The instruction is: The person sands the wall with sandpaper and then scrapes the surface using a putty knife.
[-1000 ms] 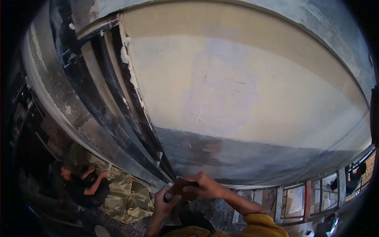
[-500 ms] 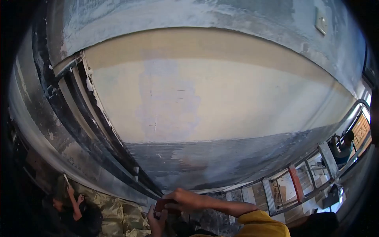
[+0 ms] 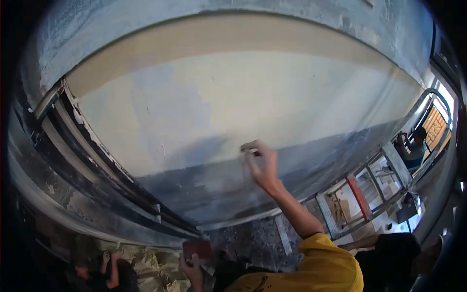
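My right hand [image 3: 262, 165] is raised in front of the wall panel [image 3: 287, 102], near the line where cream meets grey. Its thumb and fingers are curled together, with a small dark spot between them that I cannot make out. The yellow sleeve [image 3: 331, 258] belongs to this arm. Low at the bottom, my left hand [image 3: 193, 271] grips a flat reddish-brown rectangular pad [image 3: 197, 249] by its lower edge. A pale lavender patch [image 3: 170, 107] marks the panel's left part, and a shadow falls left of my right hand.
Dark metal bars [image 3: 97, 160] run down the left. A ladder-like frame with a red rung [image 3: 358, 197] stands at right. One person [image 3: 416, 143] is beyond it, another [image 3: 97, 272] at lower left beside crumpled golden sheeting [image 3: 151, 267]. A dark-clothed person [image 3: 394, 255] is at lower right.
My right hand has left the reddish-brown pad and moved up and right to the panel. The left hand keeps the pad. The view has shifted, and the person at lower left has moved an arm.
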A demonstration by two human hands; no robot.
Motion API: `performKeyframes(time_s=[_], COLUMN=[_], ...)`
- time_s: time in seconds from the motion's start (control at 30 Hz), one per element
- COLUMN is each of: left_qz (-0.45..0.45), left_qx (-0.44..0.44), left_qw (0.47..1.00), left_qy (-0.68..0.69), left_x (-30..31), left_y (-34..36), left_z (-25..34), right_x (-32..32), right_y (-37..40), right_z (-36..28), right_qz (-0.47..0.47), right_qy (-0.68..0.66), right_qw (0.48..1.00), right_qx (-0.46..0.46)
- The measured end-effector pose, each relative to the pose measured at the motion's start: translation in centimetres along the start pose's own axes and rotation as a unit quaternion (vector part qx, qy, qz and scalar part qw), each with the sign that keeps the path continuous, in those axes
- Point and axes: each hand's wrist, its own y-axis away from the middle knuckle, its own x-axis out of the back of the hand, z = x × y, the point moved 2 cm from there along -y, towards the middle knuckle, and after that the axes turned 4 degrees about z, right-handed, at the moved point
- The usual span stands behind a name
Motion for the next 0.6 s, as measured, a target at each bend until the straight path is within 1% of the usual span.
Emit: performKeyframes(time_s=[0.03,0.07,0.1,0.13,0.17,0.2,0.23,0.27,0.3,0.37,0.4,0.43,0.5,0.53,0.6], left_qz=[0.013,0.026,0.029,0.026,0.023,0.025,-0.002,-0.03,-0.027,0.01,0.026,0.04,0.027,0.032,0.033], left_qx=[0.044,0.098,0.094,0.102,0.109,0.107,0.089,0.071,0.07,0.109,0.137,0.14,0.148,0.146,0.144], left_qw=[0.999,0.995,0.995,0.994,0.992,0.993,0.996,0.996,0.996,0.994,0.99,0.989,0.983,0.98,0.979], left_qy=[0.009,0.004,0.013,-0.019,-0.051,-0.043,0.001,0.044,0.049,0.006,0.011,0.018,0.106,0.128,0.139], left_x=[-0.1,0.9,1.0,1.4,1.3,1.2,1.4,1.4,1.0,0.4,0.0,-0.1,-0.4,-0.3,-0.3], left_y=[-0.5,-0.4,0.0,0.5,0.7,0.4,0.0,-0.3,-0.8,-1.5,-1.8,-1.8,-2.0,-1.9,-2.4], left_z=[-1.7,-3.2,-2.5,-1.5,-1.2,-1.7,-2.5,-3.3,-3.8,-5.4,-6.5,-7.6,-10.0,-11.3,-12.8], right_x=[1.9,2.9,3.6,4.2,4.6,4.7,4.6,4.4,4.1,3.3,2.6,2.0,1.3,1.1,0.4], right_y=[-3.5,-5.1,-6.4,-7.6,-8.6,-9.4,-10.0,-10.4,-10.6,-10.7,-10.9,-10.8,-10.5,-10.4,-10.6], right_z=[-0.6,-1.1,-1.6,-2.0,-2.6,-3.2,-3.7,-4.2,-4.6,-3.6,-2.9,-2.5,-1.9,-1.6,-1.1], right_qz=[0.092,0.115,0.139,0.138,0.146,0.155,0.154,0.143,0.133,0.115,0.099,0.091,0.114,0.1,0.106], right_qy=[0.024,0.029,0.034,0.031,0.068,0.106,0.103,0.136,0.17,0.176,0.184,0.172,0.25,0.238,0.241], right_qw=[0.994,0.99,0.985,0.984,0.977,0.966,0.965,0.961,0.956,0.96,0.963,0.964,0.936,0.945,0.94], right_qx=[0.051,0.075,0.096,0.105,0.142,0.178,0.185,0.193,0.199,0.186,0.173,0.18,0.22,0.202,0.218])
